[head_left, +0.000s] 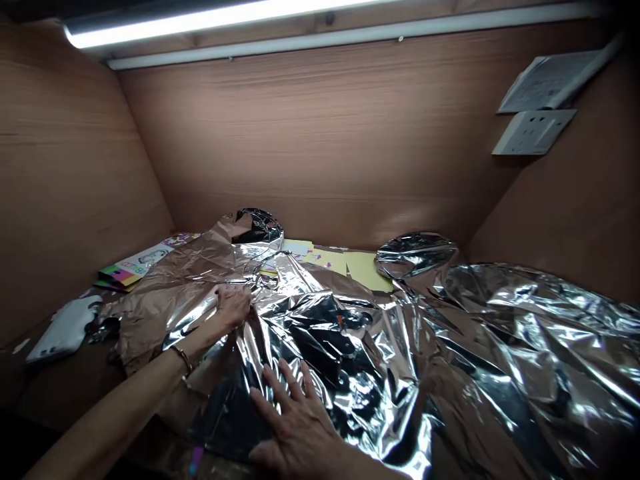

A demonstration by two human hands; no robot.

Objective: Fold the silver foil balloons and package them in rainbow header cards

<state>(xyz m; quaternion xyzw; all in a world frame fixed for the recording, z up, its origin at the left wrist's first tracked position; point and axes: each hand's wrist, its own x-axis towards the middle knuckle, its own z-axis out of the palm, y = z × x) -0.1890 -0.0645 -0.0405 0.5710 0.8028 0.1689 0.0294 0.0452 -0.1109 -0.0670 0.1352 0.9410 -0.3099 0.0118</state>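
while the head view looks down at the table point(50, 390), a crinkled foil sheet point(400, 347) covers most of it. the left hand point(233, 307) has its grip closed on a fold in the sheet's left part. the right hand point(295, 427) lies open, fingers spread flat on its near edge. a white device point(65, 330) sits just left of the sheet. a hard tug against the pinning palm could tear the thin film.

left hand point(233, 305): bare, forearm uncovered | left wrist: thin gold-toned metal bangle point(183, 360) | right hand point(295, 427): bare, wrist uncovered
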